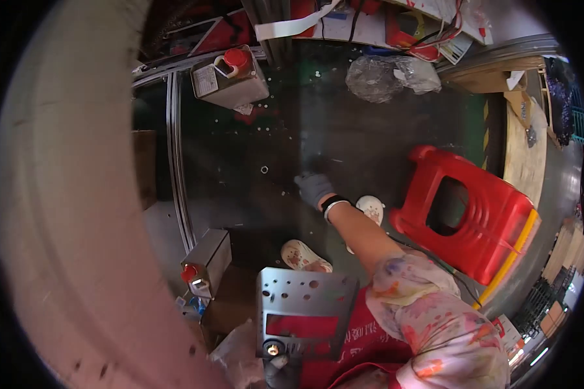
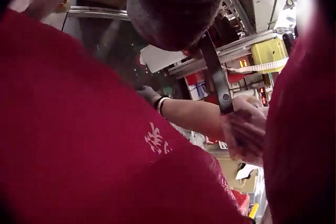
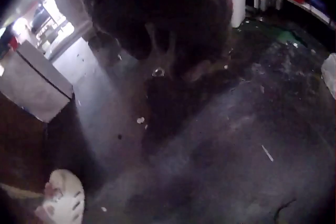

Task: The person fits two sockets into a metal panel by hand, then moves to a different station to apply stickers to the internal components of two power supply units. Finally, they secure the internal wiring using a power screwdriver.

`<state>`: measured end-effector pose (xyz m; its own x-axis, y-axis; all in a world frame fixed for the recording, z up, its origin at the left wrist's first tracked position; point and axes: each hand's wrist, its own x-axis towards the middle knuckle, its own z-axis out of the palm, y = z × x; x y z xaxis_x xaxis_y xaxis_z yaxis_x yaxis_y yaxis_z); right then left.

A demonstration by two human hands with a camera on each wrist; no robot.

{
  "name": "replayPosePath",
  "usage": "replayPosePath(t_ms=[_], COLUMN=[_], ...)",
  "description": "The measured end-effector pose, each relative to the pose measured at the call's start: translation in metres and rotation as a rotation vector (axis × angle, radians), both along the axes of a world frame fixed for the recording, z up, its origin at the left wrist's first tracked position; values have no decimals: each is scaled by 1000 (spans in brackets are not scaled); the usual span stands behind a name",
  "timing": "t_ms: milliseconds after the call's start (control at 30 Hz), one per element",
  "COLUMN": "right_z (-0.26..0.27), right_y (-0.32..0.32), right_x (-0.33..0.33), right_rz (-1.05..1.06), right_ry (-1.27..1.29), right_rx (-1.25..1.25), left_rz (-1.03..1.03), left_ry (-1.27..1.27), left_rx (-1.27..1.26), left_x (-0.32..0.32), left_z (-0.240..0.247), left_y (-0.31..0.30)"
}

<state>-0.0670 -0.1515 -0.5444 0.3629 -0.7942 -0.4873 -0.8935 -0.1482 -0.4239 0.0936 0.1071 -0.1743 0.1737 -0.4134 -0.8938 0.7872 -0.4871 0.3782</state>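
A flat metal plate (image 1: 298, 288) with several round holes and a rectangular cutout stands in front of the red apron. My gloved left hand (image 1: 282, 373) grips its lower edge, the thumb beside a brass-coloured round fitting (image 1: 273, 349). In the left wrist view the same hand (image 2: 173, 11) is close up, with the plate's narrow edge (image 2: 214, 71) beside it. My gloved right hand (image 1: 315, 188) reaches down over the dark floor. A small ring-shaped nut (image 1: 264, 170) lies on the floor to its left. From the right wrist, that nut (image 3: 158, 72) shows below the dark, spread fingers (image 3: 136, 40).
A red plastic stool (image 1: 480, 220) stands on the right. Metal cans with red caps are at the upper left (image 1: 230, 78) and lower left (image 1: 211, 259). Clear plastic bags (image 1: 389, 78) lie at the back. White clogs (image 1: 302, 255) are on the floor, among scattered small bits.
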Motion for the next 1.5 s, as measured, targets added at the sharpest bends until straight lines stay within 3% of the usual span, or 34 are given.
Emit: replayPosePath(t_ms=[100,300,400,500,600,633,833,1133,1233,1333,1433,1500], right_z=[-14,-94,-111,-133,-137,-111,-140,-165,-155,-139,-127,-110], right_y=[-18,-40,-51,-55,-59,-61,-45,-41,-42,-48,-53,-57], right_x=[37,52,53,63,75,73,107,122,115,110,97,74], right_rz=[146,396,376,166,182,191,-36,-144,-68,-344,-631,-672], right_ry=[111,128,84,28,-5,-19,-39,-150,-253,-529,-708,-629], right_rx=[51,-58,-118,-112,-87,-79,-117,-108,-13,125,-105,-80], left_rz=[10,-6,-14,-24,-33,-35,-44,-40,-43,-49,-54,-60], left_ry=[-47,-108,-123,-134,-143,-142,-150,-137,-133,-129,-110,-93], left_rx=[83,197,233,252,260,266,281,288,286,287,280,267], left_x=[-2,-2,-5,-5,-3,-2,2,7,6,4,-2,-7], left_z=[-27,-74,-92,-105,-115,-117,-126,-129,-127,-121,-114,-105], left_y=[1,0,-5,-11,-15,-15,-16,-11,-9,-8,-6,-5])
